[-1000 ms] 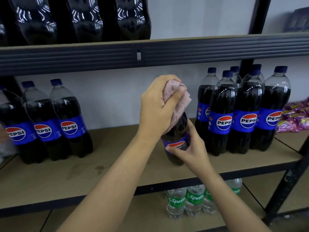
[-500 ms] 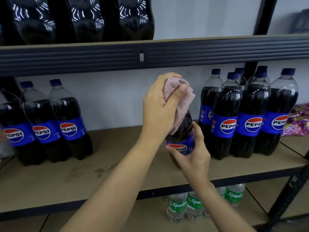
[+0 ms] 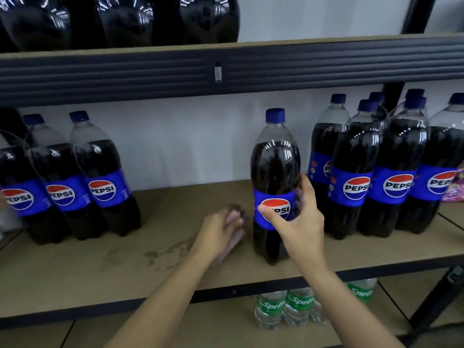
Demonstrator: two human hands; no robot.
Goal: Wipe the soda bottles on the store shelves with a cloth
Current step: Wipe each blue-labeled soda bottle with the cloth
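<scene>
Fingers first: the right hand [image 3: 295, 222] has its thumb across the blue label and the other fingers curled round the right side of a Pepsi bottle [image 3: 275, 177], so it's gripping it at label height. That bottle stands upright on the middle shelf [image 3: 75, 277], close to the front edge, a bit right of centre, blue cap on.

The left hand [image 3: 221, 229] is pretty motion-blurred, but its fingers look curled around a pink cloth [image 3: 234, 238], bunched up low over the shelf board just left of the bottle's base. Can't tell if the cloth is actually touching the bottle or the board.

Rest of the shelf: three more Pepsi bottles [image 3: 103, 177] stand grouped toward the left end, and a bigger cluster of Pepsi bottles [image 3: 391, 167] is packed together toward the right end, just beside the one being held. Something in a pink-purple wrapper [image 3: 455, 187] peeks in at the far right edge. There's a patch of darker stains [image 3: 160, 252] on the board in front of the left hand.

The upper shelf [image 3: 326, 64] carries the dark bottoms of more bottles [image 3: 120, 18]. Below, a few green-label Sprite bottles [image 3: 283, 307] sit on the bottom shelf.
</scene>
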